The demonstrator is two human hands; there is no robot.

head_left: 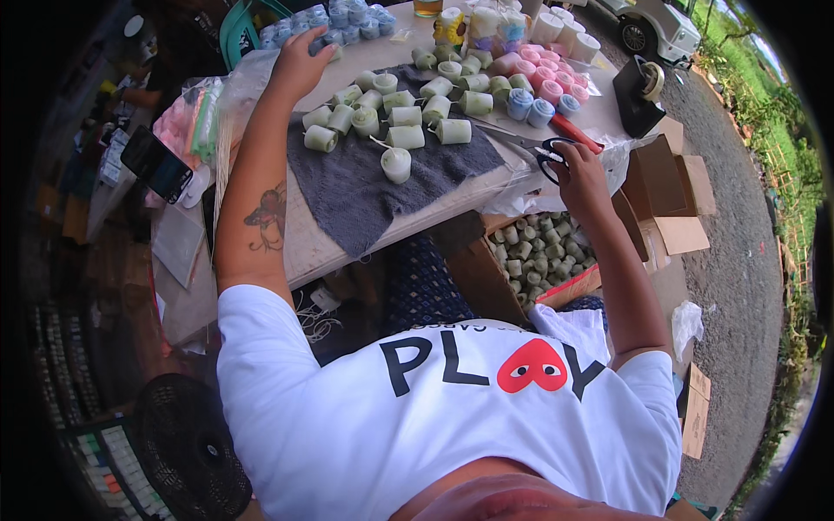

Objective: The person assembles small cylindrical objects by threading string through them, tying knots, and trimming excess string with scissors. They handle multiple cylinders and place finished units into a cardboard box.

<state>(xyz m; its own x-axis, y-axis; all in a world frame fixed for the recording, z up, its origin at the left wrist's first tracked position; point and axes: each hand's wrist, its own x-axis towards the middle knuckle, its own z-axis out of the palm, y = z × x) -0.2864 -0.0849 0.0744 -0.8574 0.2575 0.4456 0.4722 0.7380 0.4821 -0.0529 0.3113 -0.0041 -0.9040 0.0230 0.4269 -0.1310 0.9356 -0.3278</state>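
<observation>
My left hand is stretched to the far left of the table, fingers apart, its tips beside a pale green candle. My right hand grips a pair of scissors by the dark handles, with the blades pointing left over the table. Between my hands, several short pale green candles with white wicks stand or lie on a dark grey towel. One candle stands nearest to me, its wick showing on top.
Pink candles, blue candles and wrapped blue ones occupy the far side. A tape dispenser and a red-handled tool sit at the right. Below, a cardboard box holds many green candles. A phone is at the left.
</observation>
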